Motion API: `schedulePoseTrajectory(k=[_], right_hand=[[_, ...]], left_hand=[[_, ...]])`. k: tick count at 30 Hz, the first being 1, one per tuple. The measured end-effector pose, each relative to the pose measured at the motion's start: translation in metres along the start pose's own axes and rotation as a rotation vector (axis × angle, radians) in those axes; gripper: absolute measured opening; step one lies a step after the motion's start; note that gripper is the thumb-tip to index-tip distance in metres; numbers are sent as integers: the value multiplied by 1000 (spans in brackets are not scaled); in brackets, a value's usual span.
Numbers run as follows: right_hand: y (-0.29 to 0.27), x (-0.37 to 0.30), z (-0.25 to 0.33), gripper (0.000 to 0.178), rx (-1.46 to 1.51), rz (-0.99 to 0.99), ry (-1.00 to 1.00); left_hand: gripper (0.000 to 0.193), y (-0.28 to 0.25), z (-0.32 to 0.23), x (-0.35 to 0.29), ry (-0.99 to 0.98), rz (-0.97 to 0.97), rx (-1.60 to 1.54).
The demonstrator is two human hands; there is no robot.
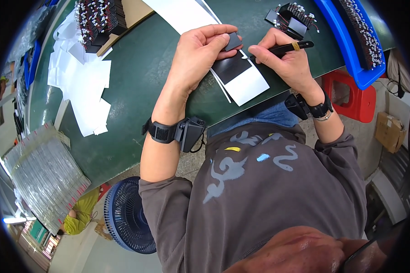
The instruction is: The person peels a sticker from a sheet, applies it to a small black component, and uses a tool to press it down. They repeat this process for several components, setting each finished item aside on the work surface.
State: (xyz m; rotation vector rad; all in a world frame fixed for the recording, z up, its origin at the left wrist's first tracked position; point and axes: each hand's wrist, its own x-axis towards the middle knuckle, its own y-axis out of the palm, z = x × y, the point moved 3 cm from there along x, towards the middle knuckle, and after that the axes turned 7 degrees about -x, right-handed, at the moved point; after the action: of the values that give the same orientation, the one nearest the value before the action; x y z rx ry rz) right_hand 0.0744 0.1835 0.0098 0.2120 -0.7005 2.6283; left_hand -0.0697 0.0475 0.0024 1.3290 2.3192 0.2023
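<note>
My left hand (198,52) pinches a small flat dark-grey rectangular piece (232,42) between thumb and fingers, over a white backing sheet (248,88). A black rectangular patch (234,68) covers part of that sheet. Black tweezers (284,48) with a yellowish band are gripped in my right hand (284,61). Their tips come close to a small white tab (244,55) at the sheet's edge, beside the dark piece; whether they touch it I cannot tell.
Black pieces with wires and white connectors form a stack (100,22) at far left, a loose group (293,22) and a row in a blue tray (371,77). White paper scraps (82,77) lie left. A red stool (355,98) and blue fan (127,214) stand below the green table (136,91).
</note>
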Motion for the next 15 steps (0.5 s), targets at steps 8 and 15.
schedulePoseTrajectory(k=[8,15], right_hand=[[1,0,1,22,-178,8,118],[2,2,0,22,-154,37,123]], left_hand=[[30,0,0,-1,-7,4,-5],[30,0,0,0,-1,3,0]])
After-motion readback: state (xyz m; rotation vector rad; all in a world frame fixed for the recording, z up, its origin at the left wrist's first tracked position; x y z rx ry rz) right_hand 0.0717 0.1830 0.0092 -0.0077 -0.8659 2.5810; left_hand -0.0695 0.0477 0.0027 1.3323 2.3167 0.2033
